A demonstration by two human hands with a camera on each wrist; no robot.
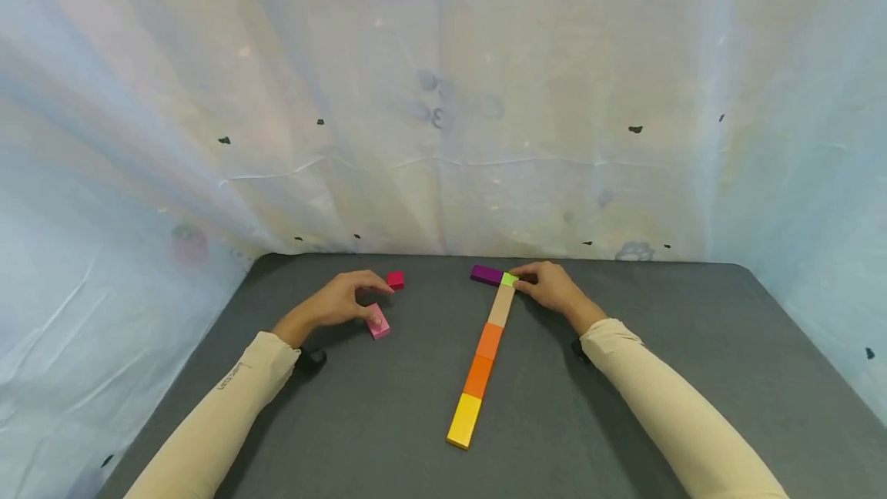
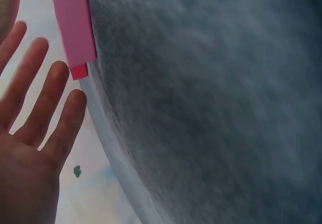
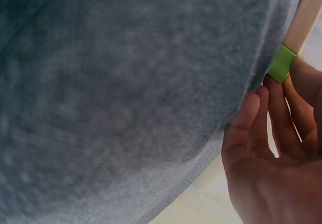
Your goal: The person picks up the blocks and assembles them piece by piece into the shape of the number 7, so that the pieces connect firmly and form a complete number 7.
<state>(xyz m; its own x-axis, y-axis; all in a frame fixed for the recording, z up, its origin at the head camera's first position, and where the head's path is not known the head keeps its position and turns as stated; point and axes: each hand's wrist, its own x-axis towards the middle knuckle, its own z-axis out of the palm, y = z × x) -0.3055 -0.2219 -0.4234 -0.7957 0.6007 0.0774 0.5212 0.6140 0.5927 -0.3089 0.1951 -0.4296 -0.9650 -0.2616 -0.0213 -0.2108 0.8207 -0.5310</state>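
My right hand point(image 1: 552, 288) pinches a small lime-green block point(image 1: 509, 279) between thumb and fingers. That block sits at the far end of a row, against a natural-wood block point(image 1: 501, 306); in the right wrist view, the green block point(image 3: 282, 64) lies beside the thumb. A purple block point(image 1: 487, 275) meets the row from the left, at an angle. Over on the left, my left hand point(image 1: 343, 300) is spread above a pink block point(image 1: 378, 323), its thumb at that block's top. Just beyond its fingertips lies a small red block point(image 1: 396, 280).
Two orange blocks point(image 1: 483, 360) and a yellow block point(image 1: 463, 420) continue the row toward the table's near side. Everything rests on a dark grey tabletop point(image 1: 388, 414). A pale patterned curtain point(image 1: 513, 199) hangs along the far edge and both sides.
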